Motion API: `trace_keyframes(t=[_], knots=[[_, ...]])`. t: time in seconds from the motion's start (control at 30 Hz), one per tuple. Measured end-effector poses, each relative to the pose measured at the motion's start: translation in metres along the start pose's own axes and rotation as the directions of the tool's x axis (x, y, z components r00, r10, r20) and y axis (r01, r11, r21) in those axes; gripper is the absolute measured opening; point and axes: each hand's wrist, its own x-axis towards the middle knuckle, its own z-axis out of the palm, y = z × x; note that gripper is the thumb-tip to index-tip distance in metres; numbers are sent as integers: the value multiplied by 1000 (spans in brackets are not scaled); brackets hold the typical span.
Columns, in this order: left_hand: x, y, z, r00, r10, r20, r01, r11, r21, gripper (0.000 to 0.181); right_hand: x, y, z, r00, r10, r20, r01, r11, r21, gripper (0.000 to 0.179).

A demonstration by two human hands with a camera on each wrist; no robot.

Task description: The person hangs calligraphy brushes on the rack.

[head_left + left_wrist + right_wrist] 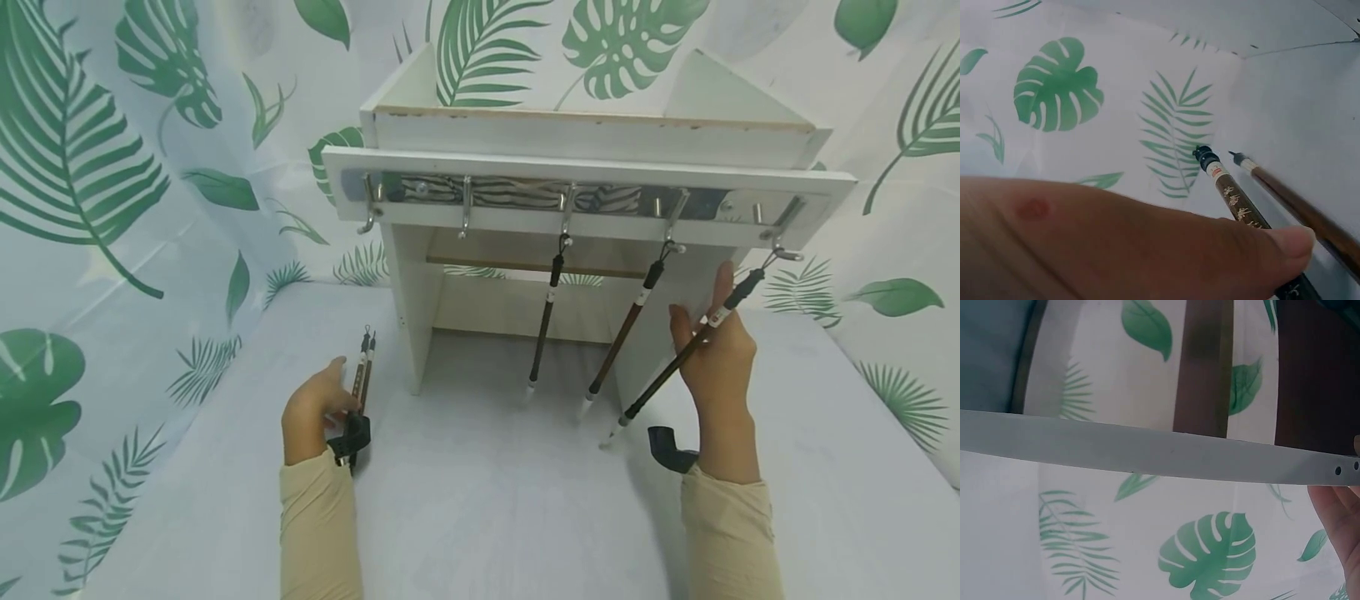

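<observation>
The left hand (pixel 318 408) lays its thumb (pixel 1229 250) across a dark brush (pixel 1235 197), just beside a second brush (pixel 1297 209); whether its fingers close round it I can't tell. Best, I think, to take it well below the loop (pixel 367 330), while the right hand (pixel 716 362), gripping the side panel (pixel 652 325), steadies the rack (pixel 517 225) against a tug. The dark brush has brown wood with pale characters, a white band marked red, and a black end.

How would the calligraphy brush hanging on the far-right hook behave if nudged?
The calligraphy brush would probably swing, hanging only by its top end from the hook. Its slim, straight shape suggests it's stiff and fairly light.
</observation>
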Motion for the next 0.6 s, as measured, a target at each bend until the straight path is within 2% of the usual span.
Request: trace_keyframes(t=[0.2,0.33,0.53,0.6], knots=[[-8,5,-6,995,91,-46,-91,996,3,81,0,-1,1,1000,13,-16,-13,1000,15,57],[-14,9,-11,986,151,-73,-148,988,43,78,0,-1,2,1000,3,-17,-3,1000,15,58],[-24,12,-15,975,208,-76,-203,976,78,77,0,0,0,1000,-3,-7,3,1000,-5,56],[-27,12,-17,967,239,-90,-229,968,101,76,0,1,0,1000,-7,-5,6,1000,-10,56]])
